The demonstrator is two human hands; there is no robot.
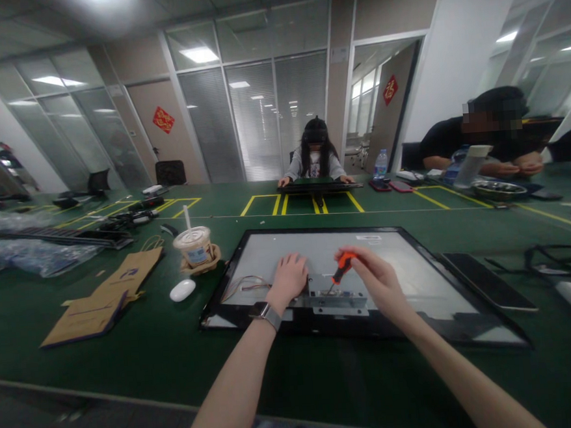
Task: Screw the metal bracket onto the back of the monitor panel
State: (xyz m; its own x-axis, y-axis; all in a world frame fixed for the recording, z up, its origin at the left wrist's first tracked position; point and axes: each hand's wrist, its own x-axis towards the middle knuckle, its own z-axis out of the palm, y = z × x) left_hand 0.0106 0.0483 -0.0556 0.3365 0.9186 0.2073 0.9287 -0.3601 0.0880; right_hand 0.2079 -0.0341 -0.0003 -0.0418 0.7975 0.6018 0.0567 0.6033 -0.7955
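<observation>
A flat monitor panel [417, 276] lies face down on the green table, its grey metal back up. My right hand [375, 276] is closed around an orange-handled screwdriver [342, 267], whose tip points down at a metal bracket [338, 299] near the panel's front edge. My left hand [290, 275] rests on the panel just left of the bracket, fingers curled and pressing down. Thin coloured wires [244, 285] run across the panel to the left of that hand. A watch sits on my left wrist.
A lidded drink cup with a straw [194, 245], a white mouse [182, 290] and a brown paper bag [108, 295] lie to the left. A dark slab [488, 281] and cables [557, 263] lie right. One person sits across the table [315, 156], another at far right [485, 138].
</observation>
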